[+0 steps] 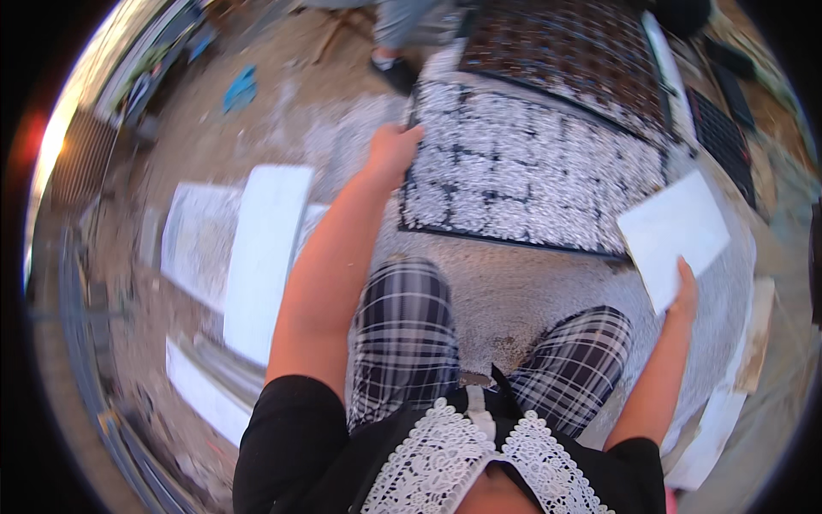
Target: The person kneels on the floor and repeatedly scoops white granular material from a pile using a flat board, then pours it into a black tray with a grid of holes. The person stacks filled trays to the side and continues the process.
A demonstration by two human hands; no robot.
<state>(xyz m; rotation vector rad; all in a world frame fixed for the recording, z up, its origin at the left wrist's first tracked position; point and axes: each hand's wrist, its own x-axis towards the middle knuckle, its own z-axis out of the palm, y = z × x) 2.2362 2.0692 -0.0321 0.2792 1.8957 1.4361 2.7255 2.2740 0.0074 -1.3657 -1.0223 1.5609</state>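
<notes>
A black seedling tray (531, 171) lies in front of my knees, its cells largely covered with white granules and dark gridlines showing through. My left hand (394, 154) grips the tray's left rim. In my right hand (685, 295) is a flat white board (676, 236), held by its lower right edge. The board's left corner is at the tray's right front corner; whether they touch I cannot tell. Beyond it, a second seedling tray (565, 60) holds dark brown soil, with white granules along its near edge.
White boards (270, 257) lie on the ground to the left. Another person's leg and dark shoe (394, 73) are beyond the tray's far left corner. A blue scrap (241, 89) lies far left. Black trays (722, 141) are at the far right. White granules (505, 300) cover the ground by my knees.
</notes>
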